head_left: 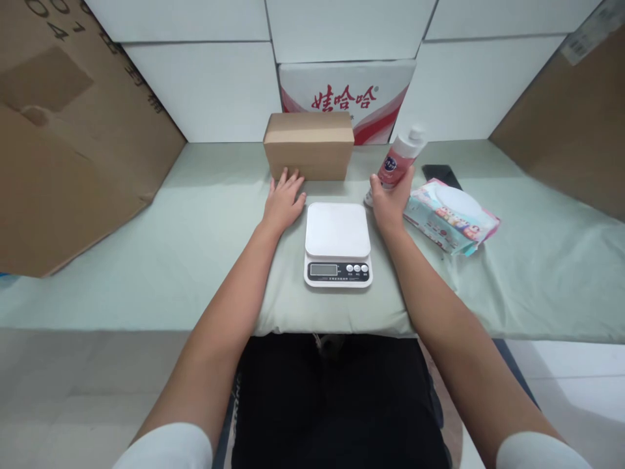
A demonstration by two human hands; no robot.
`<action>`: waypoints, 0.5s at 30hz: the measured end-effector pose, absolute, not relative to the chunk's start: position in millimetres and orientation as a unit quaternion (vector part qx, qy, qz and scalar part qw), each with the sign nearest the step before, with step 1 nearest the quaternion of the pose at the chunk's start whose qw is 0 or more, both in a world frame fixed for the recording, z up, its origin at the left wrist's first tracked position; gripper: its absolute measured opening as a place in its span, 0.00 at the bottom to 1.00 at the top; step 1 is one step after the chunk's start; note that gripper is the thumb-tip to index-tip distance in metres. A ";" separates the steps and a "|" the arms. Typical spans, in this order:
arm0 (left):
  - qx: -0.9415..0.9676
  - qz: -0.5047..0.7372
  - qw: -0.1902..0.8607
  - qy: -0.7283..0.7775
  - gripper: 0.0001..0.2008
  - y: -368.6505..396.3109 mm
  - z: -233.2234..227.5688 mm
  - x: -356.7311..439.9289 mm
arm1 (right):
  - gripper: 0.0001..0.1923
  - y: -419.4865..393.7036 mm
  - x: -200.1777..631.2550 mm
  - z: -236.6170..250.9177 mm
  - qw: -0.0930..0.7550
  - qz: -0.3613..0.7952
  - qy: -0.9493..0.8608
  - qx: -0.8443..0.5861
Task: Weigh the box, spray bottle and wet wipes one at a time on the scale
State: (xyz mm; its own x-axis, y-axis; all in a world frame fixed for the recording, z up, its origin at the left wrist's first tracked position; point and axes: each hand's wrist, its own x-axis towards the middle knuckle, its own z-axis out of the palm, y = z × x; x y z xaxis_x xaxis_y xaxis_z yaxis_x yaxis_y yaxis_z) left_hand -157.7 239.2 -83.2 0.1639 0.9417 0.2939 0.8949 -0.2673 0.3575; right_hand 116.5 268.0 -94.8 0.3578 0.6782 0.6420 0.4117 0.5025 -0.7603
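Observation:
My right hand is wrapped round a bottle with a white cap and a pink label. The bottle leans to the right, and its lower end is partly hidden behind my fingers. My left hand lies with spread fingers on the cloth, its fingertips at the lower front of a small brown cardboard box. Between my two hands sits a white digital kitchen scale with nothing on its plate. I cannot read its display.
Right of the bottle is a pack of wipes, with a dark phone-like object behind it. Large cardboard panels stand at both sides. A white carton with red lettering is behind the small box. Pale green cloth covers the table.

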 end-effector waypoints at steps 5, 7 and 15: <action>0.760 0.264 0.062 0.591 0.26 238.0 -83.6 -159.4 | 0.31 231.1 100.3 -55.3 0.662 0.189 -0.639 -0.343; 0.758 0.271 0.065 0.590 0.25 238.0 -83.8 -159.8 | 0.29 210.9 86.0 -43.7 0.647 0.272 -0.651 -0.290; 0.758 0.298 0.087 0.574 0.23 238.9 -86.6 -163.2 | 0.31 192.3 59.4 -55.2 0.623 0.320 -0.660 -0.273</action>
